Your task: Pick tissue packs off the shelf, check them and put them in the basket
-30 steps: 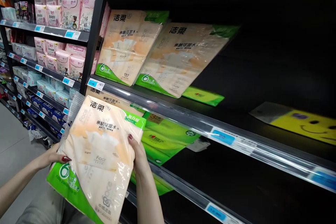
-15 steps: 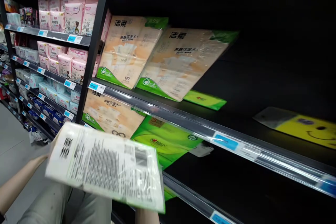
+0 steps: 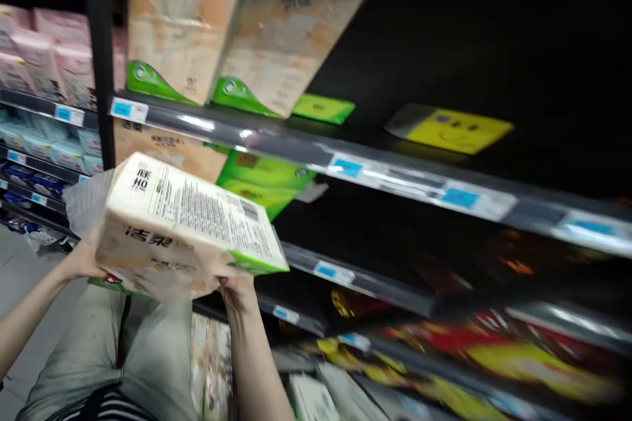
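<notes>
A wrapped pack of tissues [image 3: 207, 210] is held up in front of the shelves, its white printed side facing up and its peach front with dark lettering towards me. My left hand [image 3: 87, 260] grips the near left end, where loose clear wrap sticks out. With fingers partly behind the wrapping, my right hand [image 3: 239, 289] grips the near right edge of the same pack. Two upright peach tissue packs [image 3: 172, 26] stand on the shelf beyond. Behind the held pack, a green tissue pack [image 3: 269, 177] sits on the level below.
A shelf edge [image 3: 276, 145] with price tags crosses ahead of me. A yellow smiley-face pack [image 3: 454, 131] lies flat on that shelf. A dark upright post [image 3: 99, 46] divides off pink packs [image 3: 52, 52] at left. Blurred red and yellow packs [image 3: 533, 348] fill lower right.
The view has swung down and to the right. The held pack has tilted, so its peach front now shows, and both hands have come into view beneath it.
</notes>
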Action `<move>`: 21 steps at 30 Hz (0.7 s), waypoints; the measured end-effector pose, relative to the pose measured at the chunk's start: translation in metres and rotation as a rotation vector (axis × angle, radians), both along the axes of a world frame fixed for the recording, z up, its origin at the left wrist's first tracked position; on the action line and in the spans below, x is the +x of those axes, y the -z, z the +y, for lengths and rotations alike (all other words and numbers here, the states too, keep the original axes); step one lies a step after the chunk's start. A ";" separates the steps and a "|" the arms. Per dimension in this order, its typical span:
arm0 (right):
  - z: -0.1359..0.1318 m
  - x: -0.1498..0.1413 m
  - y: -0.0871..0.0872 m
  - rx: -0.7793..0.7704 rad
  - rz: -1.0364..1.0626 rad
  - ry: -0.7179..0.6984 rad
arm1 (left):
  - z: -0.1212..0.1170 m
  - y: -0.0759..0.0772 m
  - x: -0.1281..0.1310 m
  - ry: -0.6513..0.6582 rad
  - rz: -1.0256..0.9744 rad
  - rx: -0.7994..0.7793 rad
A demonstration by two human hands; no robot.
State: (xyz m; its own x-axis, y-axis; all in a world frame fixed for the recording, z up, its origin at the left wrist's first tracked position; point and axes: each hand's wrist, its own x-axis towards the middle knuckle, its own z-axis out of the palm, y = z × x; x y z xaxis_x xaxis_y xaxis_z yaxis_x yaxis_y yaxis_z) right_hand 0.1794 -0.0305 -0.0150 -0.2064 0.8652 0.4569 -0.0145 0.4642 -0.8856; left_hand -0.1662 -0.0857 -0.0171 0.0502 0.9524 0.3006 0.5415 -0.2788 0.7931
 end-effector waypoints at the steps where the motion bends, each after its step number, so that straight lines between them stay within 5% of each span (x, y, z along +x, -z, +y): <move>1: -0.008 0.013 0.001 -0.035 0.033 0.011 | 0.004 -0.003 0.006 0.030 -0.005 -0.019; 3: -0.025 0.050 -0.008 -0.062 0.068 0.067 | 0.011 -0.013 0.020 0.108 -0.013 -0.053; 6: -0.068 0.110 -0.043 0.050 -0.018 0.291 | 0.017 -0.034 0.052 0.271 0.096 -0.058; 9: -0.123 0.143 -0.083 0.235 -0.443 0.513 | 0.025 -0.049 0.102 0.464 0.371 0.070; 12: -0.162 0.131 -0.095 0.172 -0.859 0.407 | 0.034 -0.044 0.168 0.744 0.601 0.263; 14: -0.170 0.107 -0.080 -0.013 -1.097 0.334 | 0.038 -0.030 0.213 0.975 0.724 0.367; 17: -0.167 0.070 -0.029 -0.437 -1.328 0.358 | 0.034 0.001 0.266 1.211 0.892 0.503; 21: -0.180 0.047 0.051 -0.747 -1.276 0.533 | 0.011 0.052 0.300 1.351 0.912 0.550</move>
State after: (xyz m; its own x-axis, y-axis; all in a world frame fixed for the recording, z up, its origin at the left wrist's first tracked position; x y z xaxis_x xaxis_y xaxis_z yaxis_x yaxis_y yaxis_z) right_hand 0.2268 -0.2102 -0.0664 0.2840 0.9032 -0.3218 0.9094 -0.3601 -0.2080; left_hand 0.1335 -0.0750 -0.0688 0.9943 -0.1028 -0.0271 -0.1014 -0.9936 0.0489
